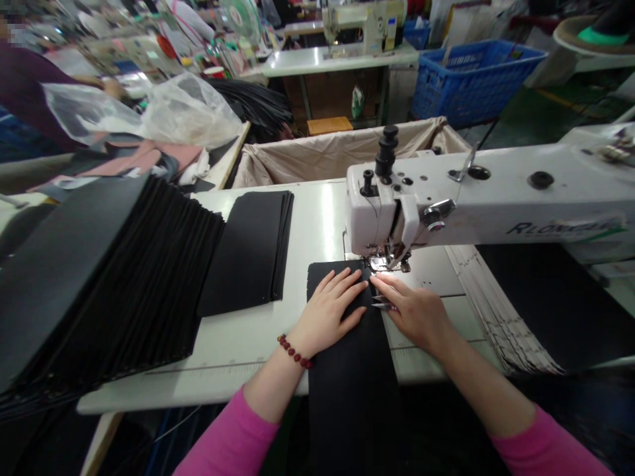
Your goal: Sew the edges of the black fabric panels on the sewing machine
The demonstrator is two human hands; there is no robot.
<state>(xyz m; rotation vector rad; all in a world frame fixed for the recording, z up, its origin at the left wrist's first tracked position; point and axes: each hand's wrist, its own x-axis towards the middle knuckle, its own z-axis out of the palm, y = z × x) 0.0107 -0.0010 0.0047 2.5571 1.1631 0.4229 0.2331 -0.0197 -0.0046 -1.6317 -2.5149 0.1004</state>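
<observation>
A long black panel lies on the white machine table, its far end beside the needle area of the sewing machine. My left hand rests flat on this panel, fingers stretched out. At the panel's right edge, close to the lit presser foot, are the fingertips of my right hand. Small metal thread snips are held in my right hand, with the blades poking out to the left over the panel. The handle is hidden by the palm.
To the left stand a thick stack of black panels and a smaller pile. More panels with pale edges lie right, under the machine arm. Behind the table is a cloth-lined bin; a blue crate stands farther back. A person is at far left.
</observation>
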